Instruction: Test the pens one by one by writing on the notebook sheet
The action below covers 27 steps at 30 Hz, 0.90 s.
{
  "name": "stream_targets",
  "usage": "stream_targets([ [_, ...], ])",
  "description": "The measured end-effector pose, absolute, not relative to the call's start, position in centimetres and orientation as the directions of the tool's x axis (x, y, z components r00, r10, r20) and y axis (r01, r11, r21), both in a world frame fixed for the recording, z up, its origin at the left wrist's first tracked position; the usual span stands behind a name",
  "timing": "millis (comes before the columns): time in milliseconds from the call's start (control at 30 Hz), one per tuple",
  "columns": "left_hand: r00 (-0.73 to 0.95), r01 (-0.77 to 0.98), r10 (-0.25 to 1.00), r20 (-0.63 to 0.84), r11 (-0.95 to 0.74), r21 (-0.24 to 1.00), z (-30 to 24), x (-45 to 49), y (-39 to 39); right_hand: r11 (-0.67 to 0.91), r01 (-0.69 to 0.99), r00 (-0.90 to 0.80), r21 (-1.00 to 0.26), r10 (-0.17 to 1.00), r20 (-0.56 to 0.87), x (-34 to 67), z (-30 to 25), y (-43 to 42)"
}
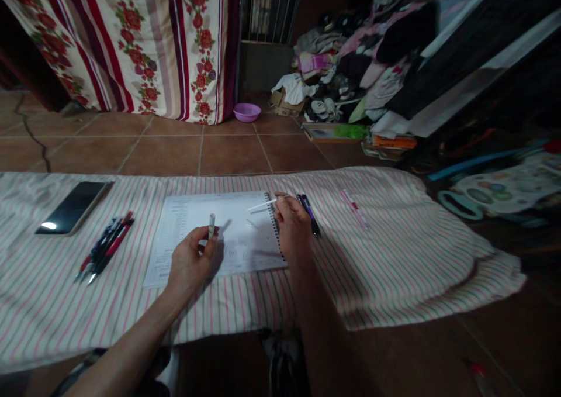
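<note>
forearms (131,334) lead to the left hand (193,259), pinching a small upright cylinder (211,224), and the right hand (293,227), gripping a slim white stick (262,204), at a spiral notebook (232,207) on striped cloth (394,256), its page faintly marked, seemingly largely unfilled.

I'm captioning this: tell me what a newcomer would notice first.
Probably the floral curtain, bright at upper left, then the heap of clothes at upper right. Centrally, at a spiral notebook on the striped cloth, the left hand holds a short pale tube and the right hand a thin white stick.
</note>
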State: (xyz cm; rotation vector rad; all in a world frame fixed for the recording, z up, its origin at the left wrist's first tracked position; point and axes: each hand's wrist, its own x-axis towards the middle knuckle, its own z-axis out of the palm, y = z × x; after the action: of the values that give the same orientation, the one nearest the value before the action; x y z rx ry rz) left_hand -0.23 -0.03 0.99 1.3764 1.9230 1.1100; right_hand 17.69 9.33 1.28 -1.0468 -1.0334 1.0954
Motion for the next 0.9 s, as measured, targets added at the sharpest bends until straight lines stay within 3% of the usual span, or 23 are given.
stream_targets([
  [367,-0.337,0.457,0.935,0.108,0.062,0.887,0.6,0.2,0.4,0.112,-0.244,0.12,-0.963,0.989,0.085,17.0,1.5,8.8],
  [900,-0.221,0.68,0.964,0.147,0.044,0.731,0.5,0.6,0.1,0.146,-0.424,0.155,-0.894,0.984,0.087,16.9,3.3,8.9],
])
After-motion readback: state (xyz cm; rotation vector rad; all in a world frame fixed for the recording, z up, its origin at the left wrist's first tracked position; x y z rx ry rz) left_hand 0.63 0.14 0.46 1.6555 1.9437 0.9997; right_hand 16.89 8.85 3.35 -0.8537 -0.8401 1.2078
